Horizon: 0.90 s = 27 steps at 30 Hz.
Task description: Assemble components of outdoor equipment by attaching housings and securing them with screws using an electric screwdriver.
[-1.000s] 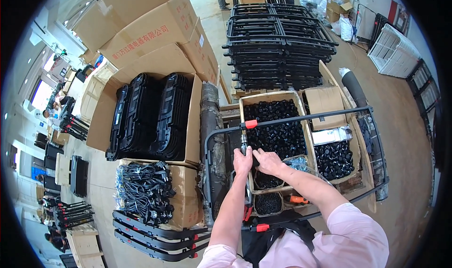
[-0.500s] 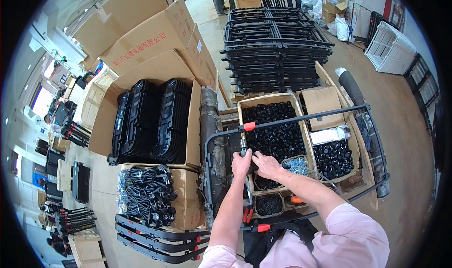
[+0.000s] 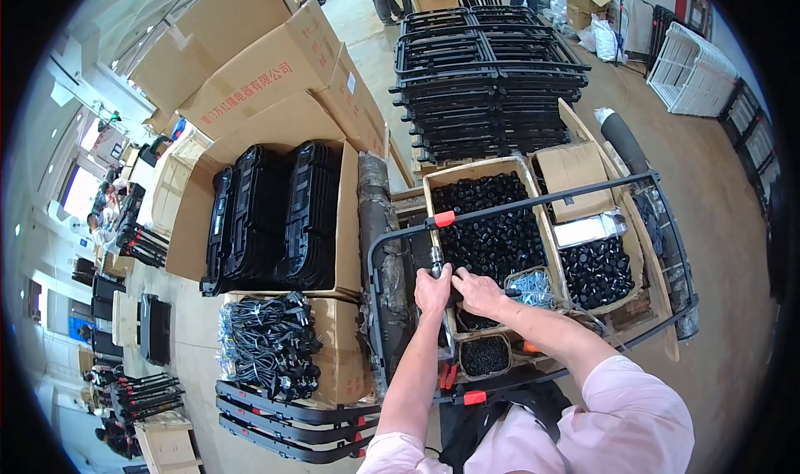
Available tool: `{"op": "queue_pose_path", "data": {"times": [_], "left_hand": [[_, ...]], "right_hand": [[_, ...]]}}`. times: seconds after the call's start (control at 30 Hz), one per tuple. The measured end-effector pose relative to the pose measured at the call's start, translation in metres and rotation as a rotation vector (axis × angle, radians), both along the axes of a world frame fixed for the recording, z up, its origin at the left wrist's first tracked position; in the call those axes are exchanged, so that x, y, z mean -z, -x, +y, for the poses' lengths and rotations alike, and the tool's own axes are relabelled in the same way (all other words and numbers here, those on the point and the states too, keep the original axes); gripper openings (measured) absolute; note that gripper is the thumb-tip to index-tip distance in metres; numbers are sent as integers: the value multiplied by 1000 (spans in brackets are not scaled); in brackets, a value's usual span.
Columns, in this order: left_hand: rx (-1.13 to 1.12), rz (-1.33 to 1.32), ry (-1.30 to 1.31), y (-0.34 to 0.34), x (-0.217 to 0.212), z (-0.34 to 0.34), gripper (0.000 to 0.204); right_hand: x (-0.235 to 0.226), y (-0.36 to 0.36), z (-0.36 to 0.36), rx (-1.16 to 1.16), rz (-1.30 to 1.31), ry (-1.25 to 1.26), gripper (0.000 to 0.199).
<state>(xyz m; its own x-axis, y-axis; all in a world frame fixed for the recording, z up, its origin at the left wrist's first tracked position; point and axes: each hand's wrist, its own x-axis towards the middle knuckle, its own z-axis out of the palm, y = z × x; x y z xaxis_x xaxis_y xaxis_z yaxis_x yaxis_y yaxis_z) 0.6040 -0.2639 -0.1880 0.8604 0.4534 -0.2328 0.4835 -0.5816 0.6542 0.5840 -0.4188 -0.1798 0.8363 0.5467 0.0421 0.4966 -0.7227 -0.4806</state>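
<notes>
A dark power screwdriver (image 3: pixel 437 259) points away from me, its slim tip just under a red clip (image 3: pixel 444 218) on the far bar of a black tubular frame (image 3: pixel 546 197). My left hand (image 3: pixel 432 291) is closed round the tool behind its chuck. Against it, my right hand (image 3: pixel 478 296) has its fingers curled on the tool's dark rear part, mostly hidden between the hands. The frame lies across a wooden bin of black plastic caps (image 3: pixel 487 237). Another red clip (image 3: pixel 474 397) sits on the bar nearest me.
Beside my right wrist is a tray of silvery screws (image 3: pixel 533 288); a box of small black screws (image 3: pixel 485 356) stands nearer. More caps (image 3: pixel 596 271) fill the right bin. Left are a carton of black plastic panels (image 3: pixel 310 216) and bundled cables (image 3: pixel 268 345). Black frames (image 3: pixel 492 82) are stacked ahead.
The whole view has shifted slightly, so the frame and bins appear a little farther right. Both hands stay together on the screwdriver, its tip still near the red clip.
</notes>
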Motion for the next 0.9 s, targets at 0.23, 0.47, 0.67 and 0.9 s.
{"op": "queue_pose_path", "data": {"times": [0.23, 0.47, 0.67, 0.9], "left_hand": [[71, -9, -89, 13, -6, -5, 65], [176, -1, -125, 4, -17, -31, 66], [176, -5, -135, -3, -10, -35, 69], [196, 4, -168, -8, -13, -38, 68]], "right_hand": [[-4, 14, -7, 5, 40, 22, 55], [-5, 7, -35, 55, 61, 75, 68], [-9, -2, -41, 42, 67, 81, 63], [-7, -8, -45, 39, 70, 80, 61]]}}
